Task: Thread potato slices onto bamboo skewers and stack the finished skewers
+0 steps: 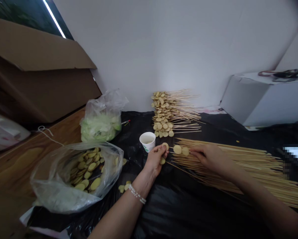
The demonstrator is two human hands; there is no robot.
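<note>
My left hand [156, 156], with a beaded bracelet [137, 193] on its wrist, pinches a round potato slice [165, 146] at the tip of a thin wooden skewer. Another slice [162, 160] shows under its fingers. My right hand [205, 155] is closed on the same skewer, just right of two slices [181, 150] threaded on it. Beneath the right hand lies a wide spread of bare wooden skewers [248, 166]. Beside the left hand stands a white paper cup [147, 140]; its contents look like a pale liquid.
A clear plastic bag [44, 186] of potato slices [85, 169] lies open at left. Behind it sits a bag of pale green pieces [101, 127]. Loaded skewers [163, 114] are piled by the wall. A cardboard box [44, 89] and white box [265, 99] flank the black plastic sheet [178, 209].
</note>
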